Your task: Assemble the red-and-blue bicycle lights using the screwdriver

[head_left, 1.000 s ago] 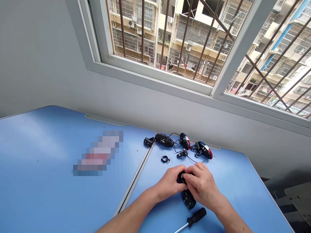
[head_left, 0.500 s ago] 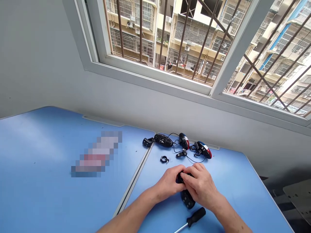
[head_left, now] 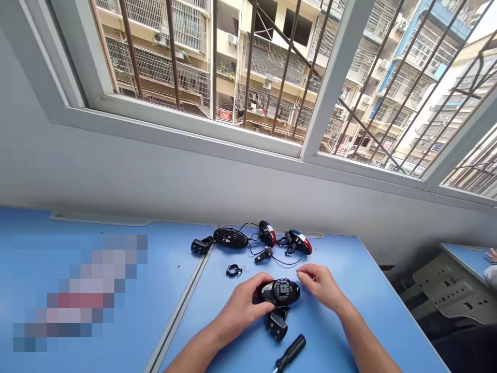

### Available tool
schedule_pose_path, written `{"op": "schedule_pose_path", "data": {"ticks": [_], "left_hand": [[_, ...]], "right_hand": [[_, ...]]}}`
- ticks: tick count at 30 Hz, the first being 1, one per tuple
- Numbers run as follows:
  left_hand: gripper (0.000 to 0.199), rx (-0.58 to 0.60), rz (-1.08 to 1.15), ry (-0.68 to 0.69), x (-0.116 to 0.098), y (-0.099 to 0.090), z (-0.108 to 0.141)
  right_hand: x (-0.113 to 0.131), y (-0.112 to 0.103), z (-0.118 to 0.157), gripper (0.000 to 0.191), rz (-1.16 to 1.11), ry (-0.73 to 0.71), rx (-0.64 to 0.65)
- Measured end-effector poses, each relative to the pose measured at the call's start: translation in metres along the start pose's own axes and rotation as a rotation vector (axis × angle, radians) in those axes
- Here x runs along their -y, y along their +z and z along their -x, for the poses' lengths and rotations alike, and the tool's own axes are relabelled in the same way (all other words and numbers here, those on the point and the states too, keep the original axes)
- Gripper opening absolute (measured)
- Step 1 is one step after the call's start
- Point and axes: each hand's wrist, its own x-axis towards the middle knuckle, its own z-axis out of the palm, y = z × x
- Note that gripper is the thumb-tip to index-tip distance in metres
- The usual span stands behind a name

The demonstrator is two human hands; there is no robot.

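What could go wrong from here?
The left hand grips the black oval unit by one end, so it might twist or slip. The screwdriver lies loose on the blue table and could roll if bumped. The small ring clamp also sits loose; it might get knocked away.

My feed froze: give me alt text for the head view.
The left hand holds a black oval device over a blue table, the right hand close by. Nearer the person lie a button unit and screwdriver; farther off, a ring clamp and similar devices.
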Motion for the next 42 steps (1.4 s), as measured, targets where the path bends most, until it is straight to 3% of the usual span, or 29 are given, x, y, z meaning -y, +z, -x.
{"op": "schedule_pose_path", "data": {"ticks": [3,6,10,14,42], "left_hand": [[0.032,-0.002,0.006,0.006,0.002,-0.001,-0.001],[0.032,-0.014,0.030,-0.015,0.002,-0.001,-0.002],[0.034,-0.058,0.105,-0.023,0.002,-0.002,-0.003],[0.036,-0.066,0.145,-0.026,0.004,-0.001,-0.004],[0.042,-0.059,0.160,-0.025,0.006,-0.001,-0.002]], "right_hand": [[-0.005,0.004,0.003,0.033,-0.124,0.165,0.152],[-0.004,0.007,0.004,0.044,-0.250,0.269,0.225],[-0.001,0.009,0.004,0.058,-0.399,0.318,0.205],[-0.001,0.012,0.004,0.060,-0.479,0.358,0.183],[-0.008,0.010,0.005,0.053,-0.586,0.357,0.192]]}}
